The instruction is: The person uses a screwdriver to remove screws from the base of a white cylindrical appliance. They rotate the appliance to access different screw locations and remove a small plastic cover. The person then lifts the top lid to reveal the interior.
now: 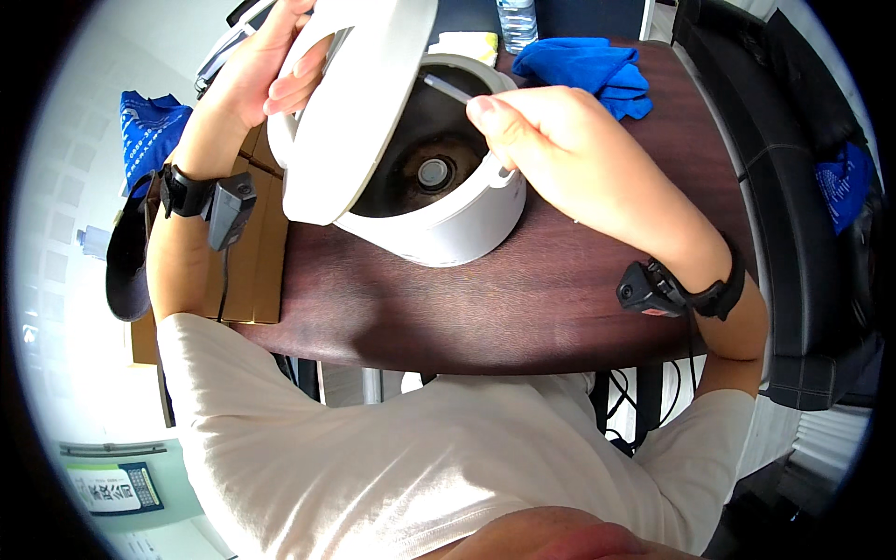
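A white rice cooker (443,233) stands on the dark brown table with its lid (359,121) raised and leaning left. My left hand (280,70) is closed around the white handle at the lid's left side. Inside the cooker, no inner pot shows; the dark cavity has brown stains around a round metal disc (434,174) at the bottom. Over the right rim, my right hand (527,131) pinches a slim greyish stick (448,89) pointing left into the opening. What lies at the stick's far tip is hard to make out.
Behind the cooker are a yellow-and-white cloth (467,45), a water bottle (518,23) and a crumpled blue cloth (588,73). Cardboard boxes (257,252) stand at the table's left. A black sofa (793,205) runs along the right. Cables hang below the table's front edge.
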`<move>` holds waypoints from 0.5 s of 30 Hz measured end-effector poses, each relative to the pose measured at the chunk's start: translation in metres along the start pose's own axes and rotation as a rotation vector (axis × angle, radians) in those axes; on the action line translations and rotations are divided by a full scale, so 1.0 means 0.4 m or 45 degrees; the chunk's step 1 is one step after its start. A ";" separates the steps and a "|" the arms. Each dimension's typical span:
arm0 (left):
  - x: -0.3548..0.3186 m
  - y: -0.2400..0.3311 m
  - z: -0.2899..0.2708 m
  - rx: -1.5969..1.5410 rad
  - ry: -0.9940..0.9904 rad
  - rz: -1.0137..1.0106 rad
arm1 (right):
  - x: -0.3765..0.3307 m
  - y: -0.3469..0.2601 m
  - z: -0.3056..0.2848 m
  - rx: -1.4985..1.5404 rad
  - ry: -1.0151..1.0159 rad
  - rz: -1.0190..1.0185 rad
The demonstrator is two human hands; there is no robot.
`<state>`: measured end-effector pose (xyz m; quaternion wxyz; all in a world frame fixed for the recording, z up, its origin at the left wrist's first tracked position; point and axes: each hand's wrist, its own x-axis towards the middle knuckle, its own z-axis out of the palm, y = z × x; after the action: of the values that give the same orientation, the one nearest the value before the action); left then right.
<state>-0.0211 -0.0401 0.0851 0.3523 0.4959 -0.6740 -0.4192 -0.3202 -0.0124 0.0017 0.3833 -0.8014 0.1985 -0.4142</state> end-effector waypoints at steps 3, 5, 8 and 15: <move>0.006 0.004 0.003 -0.047 -0.179 -0.010 | 0.005 -0.011 -0.004 -0.155 0.046 -0.057; 0.006 0.006 0.012 -0.019 -0.133 -0.007 | 0.003 -0.012 -0.009 -0.244 0.093 -0.077; -0.005 0.008 0.029 0.027 -0.010 0.005 | -0.008 -0.013 -0.009 -0.380 0.152 -0.103; 0.000 0.010 0.035 0.015 -0.078 0.042 | -0.026 -0.035 -0.014 -0.506 0.162 -0.103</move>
<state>-0.0350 -0.0366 0.0833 0.3355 0.4735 -0.6950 -0.4244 -0.3309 0.0005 0.0095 0.1874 -0.8408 0.2677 -0.4316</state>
